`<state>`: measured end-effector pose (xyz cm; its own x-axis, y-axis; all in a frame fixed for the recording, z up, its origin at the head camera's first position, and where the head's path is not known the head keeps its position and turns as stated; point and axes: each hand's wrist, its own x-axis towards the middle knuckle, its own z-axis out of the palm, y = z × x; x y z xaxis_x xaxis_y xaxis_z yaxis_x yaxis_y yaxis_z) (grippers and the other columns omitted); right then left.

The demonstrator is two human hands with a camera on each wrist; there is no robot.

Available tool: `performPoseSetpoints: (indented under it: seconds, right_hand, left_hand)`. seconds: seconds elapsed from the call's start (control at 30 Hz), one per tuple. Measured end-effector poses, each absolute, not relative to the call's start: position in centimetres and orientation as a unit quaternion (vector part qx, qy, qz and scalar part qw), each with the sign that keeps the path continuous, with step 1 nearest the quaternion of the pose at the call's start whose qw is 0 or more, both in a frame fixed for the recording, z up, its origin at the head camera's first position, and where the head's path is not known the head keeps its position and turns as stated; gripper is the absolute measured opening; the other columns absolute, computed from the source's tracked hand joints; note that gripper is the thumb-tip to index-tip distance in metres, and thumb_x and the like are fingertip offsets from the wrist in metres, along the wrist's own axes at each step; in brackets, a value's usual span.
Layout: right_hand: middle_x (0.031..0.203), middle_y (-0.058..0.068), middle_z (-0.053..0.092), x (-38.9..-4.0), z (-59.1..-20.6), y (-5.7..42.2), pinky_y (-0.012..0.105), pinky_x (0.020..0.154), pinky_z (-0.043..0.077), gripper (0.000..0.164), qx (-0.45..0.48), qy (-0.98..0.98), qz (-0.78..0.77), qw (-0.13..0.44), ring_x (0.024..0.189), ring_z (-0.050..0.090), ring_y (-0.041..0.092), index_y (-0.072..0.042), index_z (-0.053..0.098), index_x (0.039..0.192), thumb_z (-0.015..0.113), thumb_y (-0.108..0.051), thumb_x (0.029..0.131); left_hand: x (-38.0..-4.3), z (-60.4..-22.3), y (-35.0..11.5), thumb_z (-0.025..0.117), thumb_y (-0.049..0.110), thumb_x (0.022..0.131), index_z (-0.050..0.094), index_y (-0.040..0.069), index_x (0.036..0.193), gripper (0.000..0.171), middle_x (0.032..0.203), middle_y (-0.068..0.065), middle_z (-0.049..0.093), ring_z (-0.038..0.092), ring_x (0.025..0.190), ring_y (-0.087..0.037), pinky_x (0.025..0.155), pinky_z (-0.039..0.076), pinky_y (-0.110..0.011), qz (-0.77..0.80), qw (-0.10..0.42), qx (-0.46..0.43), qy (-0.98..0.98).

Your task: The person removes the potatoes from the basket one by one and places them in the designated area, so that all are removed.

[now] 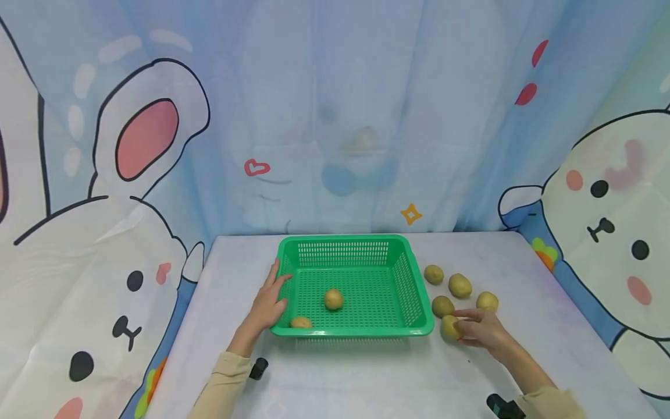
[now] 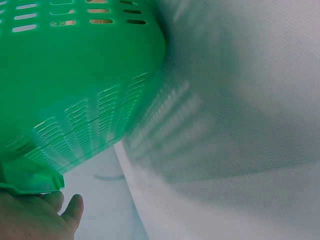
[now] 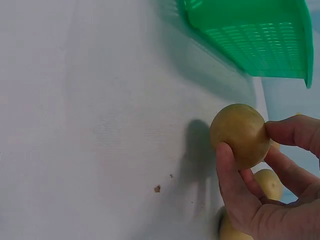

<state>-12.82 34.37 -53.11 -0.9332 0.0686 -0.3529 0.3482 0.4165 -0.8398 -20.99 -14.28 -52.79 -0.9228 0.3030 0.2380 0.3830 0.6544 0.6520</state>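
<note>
My left hand [image 1: 268, 305] rests on the left rim of a green plastic basket [image 1: 353, 332], its fingers mostly straight and some reaching over the edge. From the left wrist, that hand [image 2: 40, 217] shows beneath the basket's rim, partly hidden. Two potatoes lie inside, one potato [image 1: 333, 299] near the middle and another potato [image 1: 300, 322] by the front left wall. Right of the basket, my right hand [image 1: 484, 330] pinches a round yellowish potato [image 3: 240, 135] between thumb and fingers. Its shadow falls apart from it on the tabletop.
Several loose potatoes lie close to the right hand: one potato [image 1: 443, 306] beside the basket, then a potato [image 1: 434, 274], a potato [image 1: 460, 286] and a potato [image 1: 488, 301] farther back. The white table [image 1: 366, 378] meets a printed curtain [image 1: 356, 116] behind the basket.
</note>
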Motion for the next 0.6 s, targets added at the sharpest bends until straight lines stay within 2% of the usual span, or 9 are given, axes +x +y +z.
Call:
performPoseSetpoints:
  seconds: [0.13, 0.3, 0.47, 0.6]
  right_hand:
    - [0.113, 0.025, 0.062, -13.0, -53.6, 34.2, 0.039, 0.073, 0.058, 0.047, 0.131, 0.837, -0.514, 0.132, 0.087, 0.066, 0.019, 0.016, 0.049, 0.132, 0.058, -0.005, 0.091]
    - [0.123, 0.032, 0.051, -13.1, -54.0, 34.1, 0.038, 0.074, 0.058, 0.048, 0.152, 0.834, -0.512, 0.139, 0.087, 0.065, 0.019, 0.016, 0.049, 0.132, 0.059, -0.006, 0.091]
    - [0.119, 0.027, 0.050, -13.0, -53.8, 34.1, 0.038, 0.075, 0.058, 0.048, 0.159, 0.831, -0.513, 0.147, 0.087, 0.063, 0.019, 0.015, 0.049, 0.133, 0.060, -0.008, 0.091]
    - [0.118, 0.029, 0.056, -13.0, -52.6, 34.4, 0.043, 0.079, 0.057, 0.049, 0.137, 0.839, -0.504, 0.152, 0.095, 0.064, 0.027, 0.016, 0.048, 0.132, 0.059, -0.012, 0.094]
  left_hand:
    - [-21.0, -52.9, -14.3, 0.049, -0.002, 0.078, 0.049, -0.004, 0.140, 0.062, 0.164, -0.020, 0.007, 0.013, 0.149, -0.038, 0.111, 0.026, -0.061, -0.365, 0.055, -0.190, -0.910]
    - [-21.1, -53.0, -14.3, 0.050, -0.002, 0.078, 0.049, -0.004, 0.140, 0.062, 0.164, -0.019, 0.008, 0.014, 0.149, -0.037, 0.111, 0.026, -0.061, -0.367, 0.060, -0.192, -0.908]
    - [-21.1, -52.9, -14.3, 0.050, -0.001, 0.078, 0.050, -0.003, 0.139, 0.061, 0.164, -0.019, 0.008, 0.014, 0.149, -0.036, 0.111, 0.026, -0.060, -0.368, 0.061, -0.192, -0.908]
    - [-21.2, -53.0, -14.3, 0.049, -0.002, 0.078, 0.050, -0.004, 0.139, 0.061, 0.163, -0.020, 0.009, 0.015, 0.149, -0.037, 0.111, 0.027, -0.060, -0.364, 0.065, -0.192, -0.909]
